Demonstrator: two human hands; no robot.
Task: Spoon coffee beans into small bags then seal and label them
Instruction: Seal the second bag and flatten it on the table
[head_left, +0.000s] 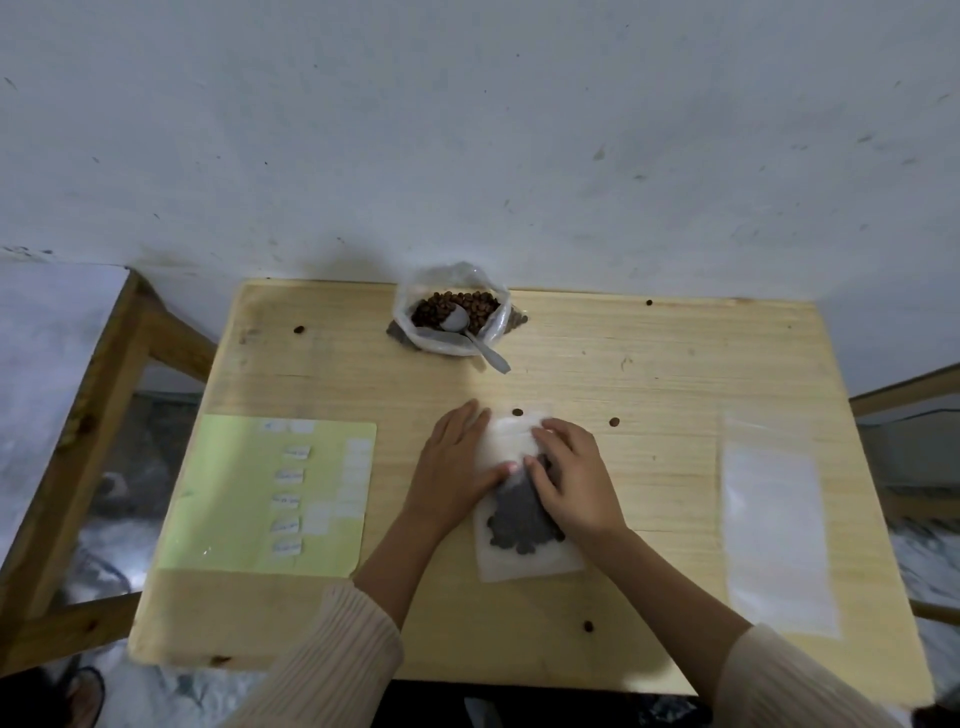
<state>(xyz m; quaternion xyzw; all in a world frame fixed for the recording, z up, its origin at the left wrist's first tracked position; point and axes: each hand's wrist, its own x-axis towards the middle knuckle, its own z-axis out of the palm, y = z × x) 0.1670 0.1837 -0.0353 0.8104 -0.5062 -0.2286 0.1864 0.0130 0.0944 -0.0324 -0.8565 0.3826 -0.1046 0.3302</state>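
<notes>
The small bag (524, 561) lies flat mid-table, beans (519, 519) bunched low, likely for sealing. The left hand (457, 462) rests flat on its top edge, and the right hand (571, 478) presses beside it with bent fingers. Behind the bag sit the supply bag (493, 332) and spoon (470, 335), with the label sheet (234, 493) left, spare bags (774, 519) right and stray beans (614, 421) near its mouth.

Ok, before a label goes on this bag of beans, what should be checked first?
1. Small bag holds beans and lies flat on the table: ok.
2. Top seal shut: cannot tell; left hand and right hand cover it.
3. Labels remaining on the green sheet: ok.
4. Spoon parked in the big bean bag: ok.
5. Loose beans cleared away: not ok, several are scattered.
6. Empty bags ready at the right: ok.
</notes>
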